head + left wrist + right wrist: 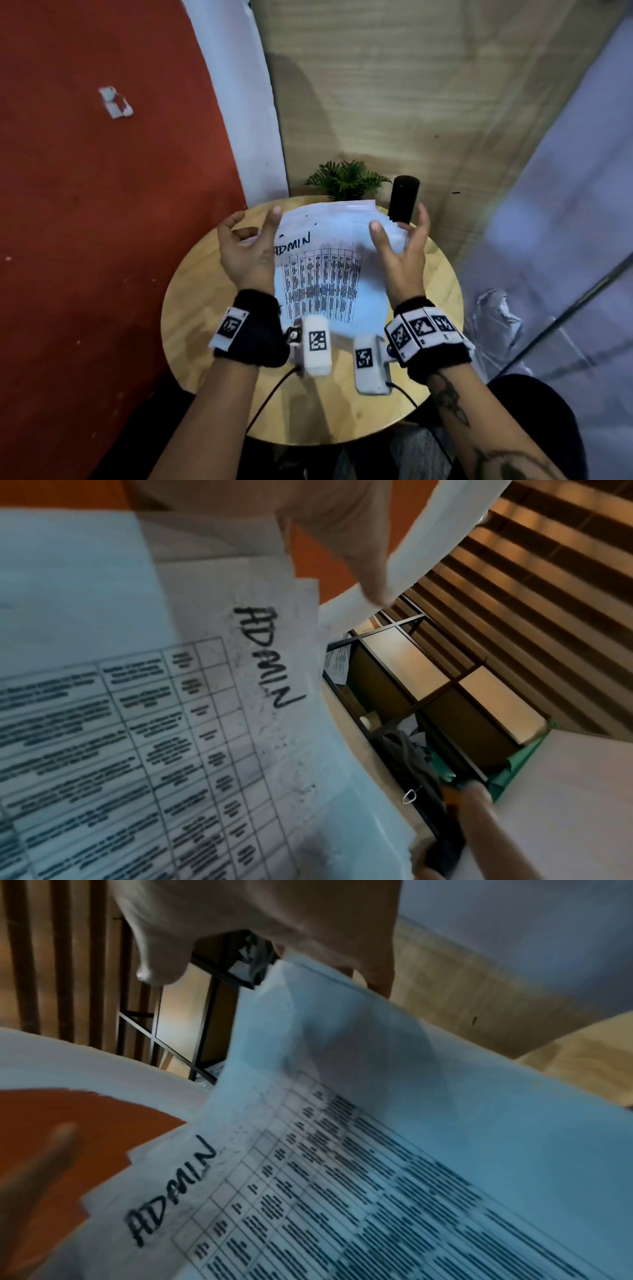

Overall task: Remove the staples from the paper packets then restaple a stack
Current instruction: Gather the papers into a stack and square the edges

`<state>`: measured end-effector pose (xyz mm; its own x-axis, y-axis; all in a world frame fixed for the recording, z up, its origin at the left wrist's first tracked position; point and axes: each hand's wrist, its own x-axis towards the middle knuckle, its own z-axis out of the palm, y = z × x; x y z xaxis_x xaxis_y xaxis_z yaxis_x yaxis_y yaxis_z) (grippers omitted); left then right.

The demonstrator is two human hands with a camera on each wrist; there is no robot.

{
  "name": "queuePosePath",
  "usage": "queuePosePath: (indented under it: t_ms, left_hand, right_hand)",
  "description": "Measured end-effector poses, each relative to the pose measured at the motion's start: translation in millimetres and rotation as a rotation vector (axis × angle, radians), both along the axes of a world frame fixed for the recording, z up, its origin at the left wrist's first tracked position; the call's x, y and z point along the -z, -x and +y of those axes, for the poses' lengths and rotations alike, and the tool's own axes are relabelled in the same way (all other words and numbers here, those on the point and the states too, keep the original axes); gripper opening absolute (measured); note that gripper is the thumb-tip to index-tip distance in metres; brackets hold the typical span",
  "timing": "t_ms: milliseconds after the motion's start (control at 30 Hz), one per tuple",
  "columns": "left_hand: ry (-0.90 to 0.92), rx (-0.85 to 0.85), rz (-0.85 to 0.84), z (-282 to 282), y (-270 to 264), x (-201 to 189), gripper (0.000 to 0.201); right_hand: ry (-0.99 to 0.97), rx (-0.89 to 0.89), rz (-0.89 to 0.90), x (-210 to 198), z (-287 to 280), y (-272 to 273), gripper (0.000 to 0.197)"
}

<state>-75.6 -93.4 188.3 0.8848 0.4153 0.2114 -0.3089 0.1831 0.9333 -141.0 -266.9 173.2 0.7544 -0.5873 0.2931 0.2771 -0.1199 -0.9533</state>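
Note:
A stack of white paper sheets (325,274), with a printed table and "ADMIN" handwritten on the top sheet, is propped up over the round wooden table (191,274) between both hands. My left hand (255,219) is against the stack's left edge, fingers loosely bent, one finger along the top corner. My right hand (399,222) is at the right edge, straight fingers behind the sheets and the thumb hovering in front. The left wrist view shows the sheets (205,723) below the palm. In the right wrist view the stack (377,1150) curves up towards the fingers, thumb (154,955) apart from it. No stapler or staple remover shows.
A black cylinder (404,198) and a small green plant (346,178) stand at the table's far edge behind the papers. A red wall (102,240) is close on the left, a wooden panel behind. Bare tabletop lies in front of the papers.

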Motion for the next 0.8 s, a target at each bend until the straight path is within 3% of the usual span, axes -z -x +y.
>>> queuePosePath:
  t_ms: [133,200,233,300,367,467,533,600,633,700,733,800]
  left_hand:
    - [-0.075,-0.108,0.052,-6,-5,-1,0.025]
    - [-0.067,-0.034,-0.004,3,-2,-1,0.024]
    - [-0.092,0.066,-0.024,10,0,1,0.03]
    - [-0.226,0.337,-0.039,28,3,13,0.061]
    - [-0.38,0.528,-0.012,42,5,23,0.087]
    - [-0.509,0.559,-0.024,57,6,29,0.095]
    - [-0.424,0.556,-0.007,65,3,36,0.1]
    - [-0.239,0.634,0.074,71,5,42,0.111]
    - [-0.199,0.665,0.123,73,4,49,0.109]
    - [-0.257,0.728,0.154,71,10,55,0.084]
    - [-0.328,0.734,0.137,67,14,56,0.071]
    - [-0.372,0.662,0.096,57,17,54,0.063]
  right_hand:
    - [0.016,-0.019,0.132,-6,-5,-16,0.069]
    - [0.001,-0.074,0.114,-1,-12,-16,0.078]
    - [0.012,-0.115,0.126,2,-16,-14,0.087]
    - [-0.019,-0.224,0.136,8,-26,-10,0.101]
    - [-0.082,-0.335,0.153,13,-35,-9,0.104]
    - [-0.15,-0.448,0.258,21,-43,-10,0.077]
    - [-0.185,-0.5,0.321,22,-48,-10,0.05]
    - [-0.196,-0.59,0.352,24,-51,-9,0.047]
    - [-0.183,-0.632,0.367,24,-50,-9,0.048]
    - [-0.117,-0.656,0.405,31,-45,-13,0.052]
    - [-0.083,-0.621,0.421,34,-41,-16,0.053]
    - [-0.113,-0.508,0.381,34,-32,-19,0.049]
